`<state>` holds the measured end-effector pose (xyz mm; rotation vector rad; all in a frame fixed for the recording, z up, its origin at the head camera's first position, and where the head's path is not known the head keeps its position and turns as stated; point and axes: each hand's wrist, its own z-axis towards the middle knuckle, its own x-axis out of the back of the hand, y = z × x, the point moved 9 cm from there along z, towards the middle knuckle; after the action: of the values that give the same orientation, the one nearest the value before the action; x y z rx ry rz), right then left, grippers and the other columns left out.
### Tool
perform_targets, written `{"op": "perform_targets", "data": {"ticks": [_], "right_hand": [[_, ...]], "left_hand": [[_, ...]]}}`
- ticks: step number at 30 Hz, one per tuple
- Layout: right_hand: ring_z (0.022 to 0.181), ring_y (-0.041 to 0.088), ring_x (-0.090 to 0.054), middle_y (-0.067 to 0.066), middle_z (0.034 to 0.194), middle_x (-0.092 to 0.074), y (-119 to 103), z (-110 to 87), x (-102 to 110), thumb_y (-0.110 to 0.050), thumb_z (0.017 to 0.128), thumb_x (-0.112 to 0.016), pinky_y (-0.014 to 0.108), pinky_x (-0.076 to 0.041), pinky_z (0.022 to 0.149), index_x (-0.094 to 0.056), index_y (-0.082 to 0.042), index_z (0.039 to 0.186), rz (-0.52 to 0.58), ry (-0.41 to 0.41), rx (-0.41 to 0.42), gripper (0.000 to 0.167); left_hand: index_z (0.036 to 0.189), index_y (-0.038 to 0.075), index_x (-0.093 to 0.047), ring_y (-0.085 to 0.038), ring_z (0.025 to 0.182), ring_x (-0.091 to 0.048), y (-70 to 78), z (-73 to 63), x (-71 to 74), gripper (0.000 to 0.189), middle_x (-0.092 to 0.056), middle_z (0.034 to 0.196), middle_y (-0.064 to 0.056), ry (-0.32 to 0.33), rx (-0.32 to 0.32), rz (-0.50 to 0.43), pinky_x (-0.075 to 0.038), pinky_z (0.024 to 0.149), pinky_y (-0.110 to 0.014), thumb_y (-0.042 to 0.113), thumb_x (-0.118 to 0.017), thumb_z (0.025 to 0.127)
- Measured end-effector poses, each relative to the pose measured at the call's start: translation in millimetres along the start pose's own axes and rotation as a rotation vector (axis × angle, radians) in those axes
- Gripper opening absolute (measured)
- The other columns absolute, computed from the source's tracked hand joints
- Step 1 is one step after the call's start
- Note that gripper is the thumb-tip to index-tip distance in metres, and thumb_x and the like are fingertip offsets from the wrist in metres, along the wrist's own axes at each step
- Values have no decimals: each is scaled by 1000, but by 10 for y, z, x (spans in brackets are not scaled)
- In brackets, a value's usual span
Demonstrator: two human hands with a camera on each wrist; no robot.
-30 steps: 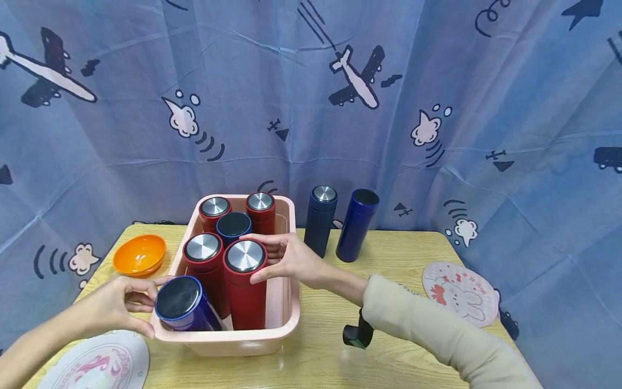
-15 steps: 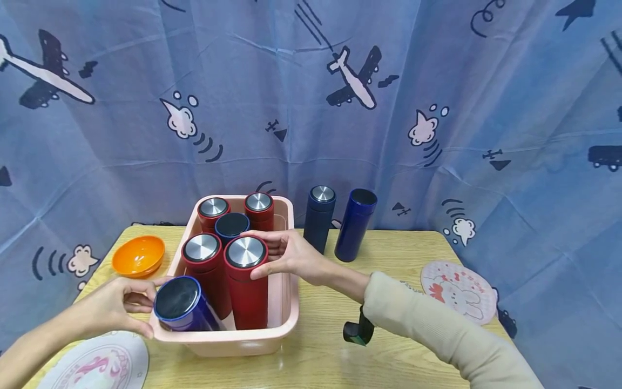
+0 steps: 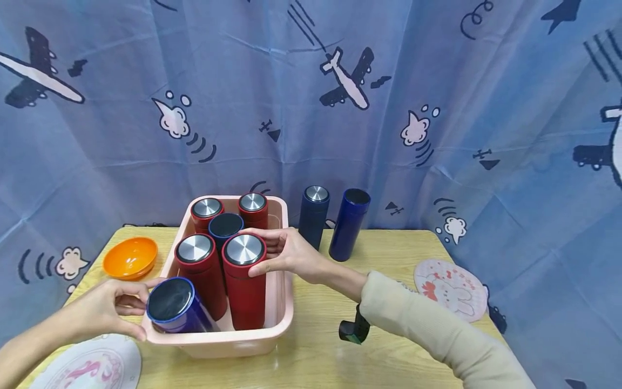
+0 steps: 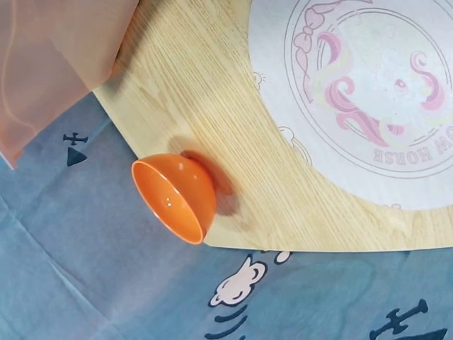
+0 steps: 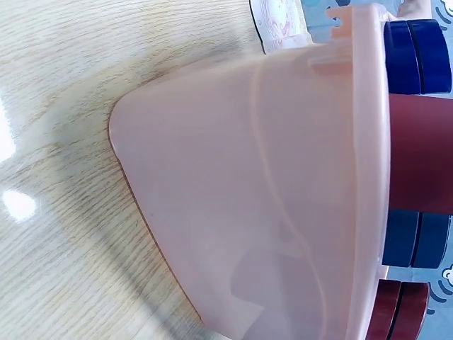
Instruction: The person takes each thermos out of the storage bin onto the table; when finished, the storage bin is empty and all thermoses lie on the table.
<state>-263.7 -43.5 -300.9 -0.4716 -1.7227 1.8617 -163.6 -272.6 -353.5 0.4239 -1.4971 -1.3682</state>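
My right hand (image 3: 286, 253) grips a red thermos bottle (image 3: 247, 300) near its steel-topped lid, with thumb in front. This bottle stands inside a pink plastic bin (image 3: 286, 302), higher than its neighbours; in the right wrist view its red body (image 5: 421, 154) rises past the rim. My left hand (image 3: 109, 308) holds the bin's near left corner, beside a leaning blue bottle (image 3: 177, 310). Another red bottle (image 3: 200, 275), a dark blue bottle (image 3: 225, 226) and two red bottles at the back share the bin. Neither wrist view shows its own hand clearly.
A dark navy bottle (image 3: 313, 216) and a blue bottle (image 3: 349, 224) stand behind, right of the bin. An orange bowl (image 3: 130, 258) sits at the left table edge. Round mats lie at front left (image 3: 92, 367) and right (image 3: 452, 289). A patterned curtain (image 3: 311, 108) hangs behind.
The gripped red bottle has risen slightly and shifted a little right relative to the bin. The whole head view has drifted; my left hand keeps its place at the bin.
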Motion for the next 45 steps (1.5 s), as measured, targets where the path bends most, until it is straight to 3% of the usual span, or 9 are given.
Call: {"op": "perform_targets", "data": {"ticks": [10,17,22,35,40,45], "right_hand": [[106,19,-64,12,119,-65,-65,22,53,7,77,-74,34,-54,93,-53,-7,136,-23,12,19,64],[107,20,-64,14,120,-65,-169,77,95,8,77,-73,36,-54,94,-53,-4,135,-21,9,61,62],[106,20,-64,14,118,-65,-193,76,110,8,77,-73,36,-54,93,-53,-3,135,-26,16,68,62],[104,23,-65,16,116,-66,-318,20,141,6,78,-71,38,-55,92,-51,-2,136,-25,37,103,62],[102,23,-65,16,115,-66,-371,-2,167,7,76,-72,37,-55,91,-51,-2,136,-16,56,114,64],[104,22,-65,16,113,-67,-444,-13,190,7,76,-72,37,-54,93,-54,-2,134,-36,78,132,61]], "left_hand": [[91,-2,-60,-4,91,-65,36,50,19,32,-61,110,20,-5,-33,3,-57,76,-18,-10,-80,68],[92,5,-62,-3,90,-65,63,82,92,33,-63,103,16,17,-27,32,-58,75,-20,-10,-80,68],[92,6,-62,-4,91,-66,75,55,104,34,-60,115,22,17,-48,17,-58,75,-23,-11,-79,68],[93,7,-63,-4,93,-65,70,-3,28,37,-60,116,21,11,-87,4,-59,75,-24,-12,-79,67],[92,7,-63,-4,93,-66,41,-8,10,35,-50,127,27,10,-70,-3,-59,74,-23,-12,-80,67],[92,5,-62,-5,92,-66,11,-18,-14,34,-53,124,25,-5,-69,-30,-58,75,-22,-12,-79,68]]}}
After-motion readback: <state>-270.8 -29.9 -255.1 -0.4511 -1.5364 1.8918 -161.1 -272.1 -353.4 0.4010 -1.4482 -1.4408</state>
